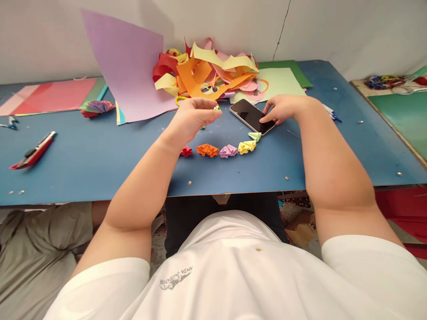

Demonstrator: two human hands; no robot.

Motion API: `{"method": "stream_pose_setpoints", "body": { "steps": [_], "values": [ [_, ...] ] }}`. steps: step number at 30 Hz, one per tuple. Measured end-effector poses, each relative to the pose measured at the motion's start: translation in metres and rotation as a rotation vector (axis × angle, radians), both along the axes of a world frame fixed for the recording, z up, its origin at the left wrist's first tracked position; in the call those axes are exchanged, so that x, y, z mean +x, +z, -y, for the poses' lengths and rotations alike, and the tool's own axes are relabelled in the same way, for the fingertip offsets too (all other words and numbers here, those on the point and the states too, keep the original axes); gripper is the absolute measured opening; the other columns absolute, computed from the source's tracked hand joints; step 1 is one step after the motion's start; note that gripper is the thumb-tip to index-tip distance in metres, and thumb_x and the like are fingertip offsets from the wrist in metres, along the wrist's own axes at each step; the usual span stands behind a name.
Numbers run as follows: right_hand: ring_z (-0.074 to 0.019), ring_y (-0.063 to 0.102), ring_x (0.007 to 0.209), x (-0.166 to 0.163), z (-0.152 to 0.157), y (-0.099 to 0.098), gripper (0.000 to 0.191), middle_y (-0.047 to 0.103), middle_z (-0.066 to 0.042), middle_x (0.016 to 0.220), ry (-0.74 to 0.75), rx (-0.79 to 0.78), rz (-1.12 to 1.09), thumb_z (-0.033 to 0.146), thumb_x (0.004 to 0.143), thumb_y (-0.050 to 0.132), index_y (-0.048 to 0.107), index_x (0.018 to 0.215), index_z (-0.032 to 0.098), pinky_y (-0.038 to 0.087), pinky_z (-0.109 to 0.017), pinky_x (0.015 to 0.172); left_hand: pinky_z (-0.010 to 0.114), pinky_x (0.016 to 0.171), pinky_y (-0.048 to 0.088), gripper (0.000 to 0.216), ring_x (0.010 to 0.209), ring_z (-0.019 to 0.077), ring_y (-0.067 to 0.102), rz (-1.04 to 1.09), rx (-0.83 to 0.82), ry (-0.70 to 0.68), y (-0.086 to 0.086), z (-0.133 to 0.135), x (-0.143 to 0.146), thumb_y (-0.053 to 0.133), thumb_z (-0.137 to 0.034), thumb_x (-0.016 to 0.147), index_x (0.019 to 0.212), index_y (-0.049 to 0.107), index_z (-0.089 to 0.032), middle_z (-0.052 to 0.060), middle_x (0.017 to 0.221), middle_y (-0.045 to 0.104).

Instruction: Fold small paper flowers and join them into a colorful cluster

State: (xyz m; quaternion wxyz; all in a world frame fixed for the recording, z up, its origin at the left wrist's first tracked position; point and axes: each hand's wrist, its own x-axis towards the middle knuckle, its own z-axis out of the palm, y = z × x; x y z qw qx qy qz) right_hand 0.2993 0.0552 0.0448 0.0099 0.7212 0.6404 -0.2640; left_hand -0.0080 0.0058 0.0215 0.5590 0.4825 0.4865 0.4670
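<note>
My left hand (193,116) hovers above the blue table (100,155), fingers pinched on a small green folded paper piece (217,107). My right hand (283,108) rests on a black phone (251,114), with its fingertips touching the screen near the phone's right end. Between my hands a curved row of folded paper fans lies on the table: red (186,151), orange (207,150), purple (228,151), yellow (247,146) and pale green (255,136).
A heap of cut coloured paper scraps (207,73) sits at the back, with a large purple sheet (126,66) leaning on the wall. A red utility knife (33,151) lies at the left. Pink sheets (50,95) and green sheets (283,78) lie flat. Another green-topped table (403,113) stands at right.
</note>
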Motion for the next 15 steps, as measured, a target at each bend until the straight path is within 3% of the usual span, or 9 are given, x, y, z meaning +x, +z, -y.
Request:
{"method": "stream_pose_setpoints", "body": {
  "steps": [3, 8, 12, 15],
  "values": [
    [-0.0257, 0.082, 0.083, -0.006, 0.008, 0.005, 0.026, 0.083, -0.007, 0.099, 0.016, 0.014, 0.011, 0.031, 0.109, 0.107, 0.082, 0.112, 0.023, 0.062, -0.049, 0.092, 0.031, 0.103, 0.07, 0.034, 0.096, 0.0121, 0.08, -0.018, 0.017, 0.001, 0.001, 0.0, 0.001, 0.107, -0.008, 0.075, 0.1, 0.087, -0.02, 0.003, 0.108, 0.086],
    [-0.0207, 0.078, 0.085, -0.011, 0.015, 0.011, 0.022, 0.086, -0.011, 0.119, 0.002, 0.005, 0.025, 0.03, 0.115, 0.1, 0.079, 0.113, 0.021, 0.057, -0.047, 0.094, 0.033, 0.103, 0.07, 0.033, 0.094, 0.0129, 0.081, -0.034, 0.014, 0.016, 0.001, -0.001, 0.002, 0.108, -0.009, 0.079, 0.097, 0.083, -0.02, 0.002, 0.106, 0.086],
    [-0.029, 0.086, 0.098, -0.014, 0.011, 0.008, 0.033, 0.09, -0.017, 0.145, -0.007, -0.003, 0.084, 0.054, 0.12, 0.091, 0.084, 0.12, 0.022, 0.061, -0.049, 0.095, 0.032, 0.096, 0.069, 0.031, 0.094, 0.0137, 0.082, -0.028, 0.011, 0.009, 0.001, -0.001, 0.002, 0.108, -0.01, 0.082, 0.096, 0.083, -0.022, 0.003, 0.106, 0.088],
    [-0.0419, 0.088, 0.127, -0.021, 0.01, 0.001, 0.046, 0.089, -0.019, 0.155, 0.028, 0.052, 0.111, 0.063, 0.115, 0.094, 0.085, 0.138, 0.024, 0.068, -0.051, 0.102, 0.033, 0.097, 0.069, 0.028, 0.097, 0.0157, 0.084, -0.056, 0.004, 0.001, 0.001, -0.001, 0.001, 0.109, -0.016, 0.086, 0.097, 0.084, -0.023, 0.005, 0.108, 0.089]
  ]
}}
